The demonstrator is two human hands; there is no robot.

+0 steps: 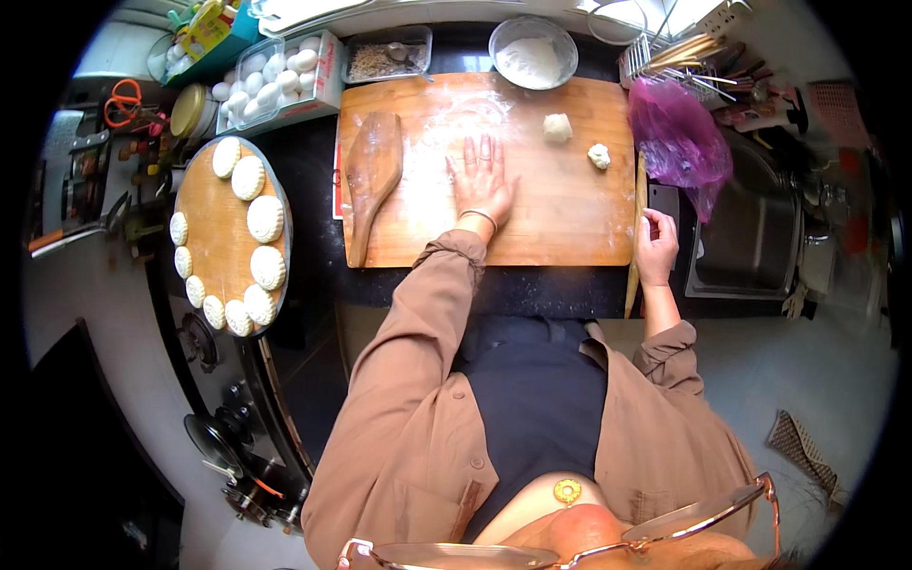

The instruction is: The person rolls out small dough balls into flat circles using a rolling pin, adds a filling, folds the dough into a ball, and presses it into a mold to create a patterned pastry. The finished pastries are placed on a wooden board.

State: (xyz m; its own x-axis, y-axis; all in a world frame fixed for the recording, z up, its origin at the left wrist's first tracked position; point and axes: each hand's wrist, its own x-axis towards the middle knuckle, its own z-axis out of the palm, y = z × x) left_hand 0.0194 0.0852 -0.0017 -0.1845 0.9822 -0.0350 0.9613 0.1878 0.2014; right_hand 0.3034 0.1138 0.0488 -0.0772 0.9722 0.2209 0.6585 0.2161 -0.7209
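My left hand [484,182] lies palm down on the floured wooden board [556,228], fingers spread; anything under the palm is hidden. Beside the board's right edge is my right hand [657,246], its fingers curled against a slim tapered wooden rolling pin [633,278]. Whether they grip it cannot be made out. A rounded dough piece [557,128] and a smaller lump of dough [599,156] sit on the board's right half. At its left lies a wooden pastry mold [372,178] with a handle. Several patterned round pastries [266,219] ring a round wooden tray [217,242] to the left.
A bowl of flour [533,60] stands behind the board, with a plastic container of crumbly filling [388,60] and a box of eggs [285,78] further left. A purple plastic bag [677,139] sits at the right, near the steel sink [748,228] and a rack of chopsticks [673,60].
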